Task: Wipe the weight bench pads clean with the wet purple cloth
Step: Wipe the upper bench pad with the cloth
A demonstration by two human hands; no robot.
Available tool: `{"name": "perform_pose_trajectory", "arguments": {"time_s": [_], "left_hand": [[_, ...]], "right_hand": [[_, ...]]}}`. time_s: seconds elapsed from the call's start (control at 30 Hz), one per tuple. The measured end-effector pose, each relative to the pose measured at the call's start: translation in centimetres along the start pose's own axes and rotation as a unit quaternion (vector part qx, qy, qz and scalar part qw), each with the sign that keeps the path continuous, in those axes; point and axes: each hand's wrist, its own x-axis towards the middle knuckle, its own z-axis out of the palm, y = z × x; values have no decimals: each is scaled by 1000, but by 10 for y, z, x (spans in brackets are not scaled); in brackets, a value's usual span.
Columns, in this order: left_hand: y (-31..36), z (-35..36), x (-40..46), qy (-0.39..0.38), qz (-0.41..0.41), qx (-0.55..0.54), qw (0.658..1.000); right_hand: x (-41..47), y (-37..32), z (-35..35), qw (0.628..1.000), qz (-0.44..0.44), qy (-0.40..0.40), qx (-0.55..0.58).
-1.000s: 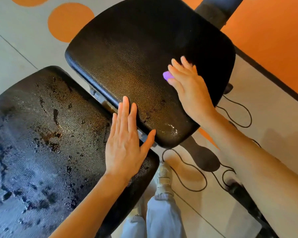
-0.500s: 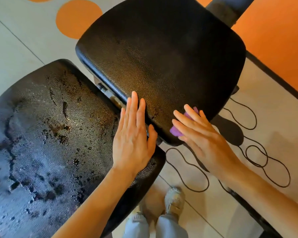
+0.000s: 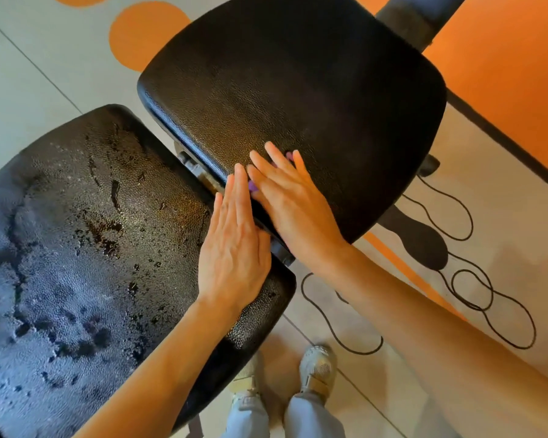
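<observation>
The right hand (image 3: 293,205) lies flat, fingers spread, on the near corner of the seat pad (image 3: 298,99), pressing the wet purple cloth (image 3: 253,185) down beneath the palm so that only slivers of purple show between the fingers, probably to spread the pressure while wiping. The left hand (image 3: 234,245) holds nothing and rests open, fingers together, on the end of the back pad (image 3: 76,232), likely bracing the bench. That back pad is beaded with water, so I judge the seat pad to be the one in hand.
</observation>
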Motion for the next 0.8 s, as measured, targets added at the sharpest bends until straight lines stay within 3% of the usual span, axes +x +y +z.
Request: {"name": "perform_pose_trajectory", "arguments": {"time_s": [0.17, 0.33, 0.43, 0.57, 0.63, 0.73, 0.8], "left_hand": [[1, -2, 0, -11, 2, 21, 1000], [-2, 3, 2, -14, 6, 54, 998], [-4, -2, 2, -24, 11, 42, 999], [12, 2, -4, -52, 87, 23, 995], [18, 10, -6, -68, 103, 26, 992], [18, 15, -6, -72, 105, 38, 991], [18, 15, -7, -68, 110, 33, 991]], "right_hand": [[-100, 18, -29, 997, -67, -24, 2], [-17, 2, -3, 999, 40, 30, 13], [-53, -3, -4, 996, 58, 54, 45], [-98, 3, -7, 992, 52, 84, 76], [-57, 34, -7, 975, 134, 153, 94], [-20, 80, -17, 943, 253, 192, 99], [-40, 53, -4, 911, 293, 248, 149]]}}
